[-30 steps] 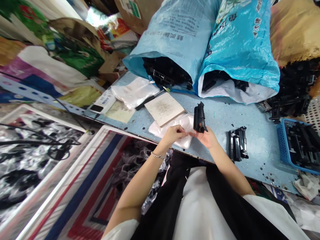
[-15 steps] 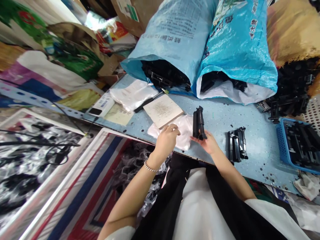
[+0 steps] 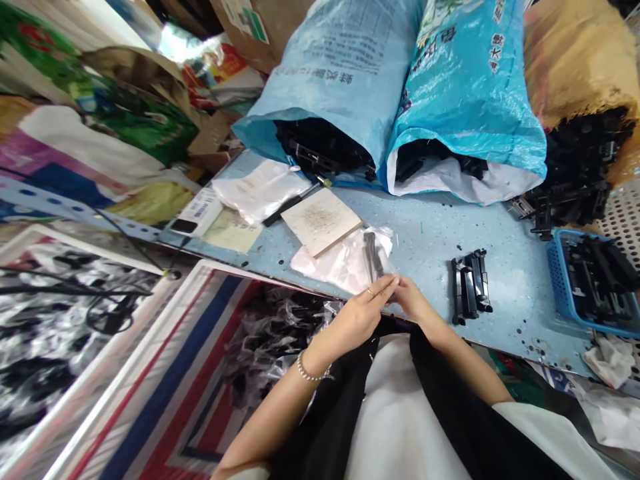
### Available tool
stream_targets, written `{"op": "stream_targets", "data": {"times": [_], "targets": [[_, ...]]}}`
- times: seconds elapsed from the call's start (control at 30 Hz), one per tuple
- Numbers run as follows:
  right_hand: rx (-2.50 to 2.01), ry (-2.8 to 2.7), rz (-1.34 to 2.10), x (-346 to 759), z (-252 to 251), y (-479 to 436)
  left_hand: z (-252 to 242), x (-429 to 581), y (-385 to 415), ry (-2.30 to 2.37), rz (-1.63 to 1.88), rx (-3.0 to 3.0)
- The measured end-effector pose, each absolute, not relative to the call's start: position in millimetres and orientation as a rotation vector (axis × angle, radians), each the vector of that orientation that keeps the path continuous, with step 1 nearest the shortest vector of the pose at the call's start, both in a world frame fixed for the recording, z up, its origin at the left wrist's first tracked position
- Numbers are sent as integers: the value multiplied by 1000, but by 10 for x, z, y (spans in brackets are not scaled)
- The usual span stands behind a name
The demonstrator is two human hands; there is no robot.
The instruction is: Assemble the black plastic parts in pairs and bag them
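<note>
Coming together since the earlier frame, the left hand (image 3: 355, 320) and right hand (image 3: 415, 300) are pinching a clear bag (image 3: 345, 267) around the black part (image 3: 373, 255).

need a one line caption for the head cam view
Left hand and right hand hold a clear plastic bag around a black plastic part over a speckled blue table

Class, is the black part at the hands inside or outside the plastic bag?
Inside: the black part shows greyed through the film of the plastic bag.
</note>
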State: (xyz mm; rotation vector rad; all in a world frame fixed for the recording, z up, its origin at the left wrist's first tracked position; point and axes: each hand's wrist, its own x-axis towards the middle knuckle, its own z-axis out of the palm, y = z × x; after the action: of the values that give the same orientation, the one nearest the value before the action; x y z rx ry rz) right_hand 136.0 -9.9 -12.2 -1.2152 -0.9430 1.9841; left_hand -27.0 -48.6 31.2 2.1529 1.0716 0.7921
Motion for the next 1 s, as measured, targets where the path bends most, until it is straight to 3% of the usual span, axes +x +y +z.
{"op": "stream_targets", "data": {"times": [0.2, 0.4, 0.47, 0.57, 0.67, 0.83, 1.0], "targets": [[-1303, -1723, 1773, 1864, 477, -308, 643, -913, -860, 1332, 655, 1971], [-2439, -2205, 458, 2868, 659, -326, 275, -2028, -968, 1808, 118, 1884], [-2625, -2308, 261, 2961, 612, -380, 129, -1936, -832, 2033, 17, 1846], [-2589, -2457, 124, 2876, 553, -468, 38, -1332, -537, 2052, 271, 1913], [-2506, -2520, 115, 2732, 498, -502, 15, -570, -254, 1892, 559, 2037], [-2505, -2324, 338, 2764, 293, -445, -75, -150, 5, 1838, 447, 2091], [-1980, -1752, 1101, 2781, 105, -290, -162, -477, 54, 1643, 752, 1607]]}}
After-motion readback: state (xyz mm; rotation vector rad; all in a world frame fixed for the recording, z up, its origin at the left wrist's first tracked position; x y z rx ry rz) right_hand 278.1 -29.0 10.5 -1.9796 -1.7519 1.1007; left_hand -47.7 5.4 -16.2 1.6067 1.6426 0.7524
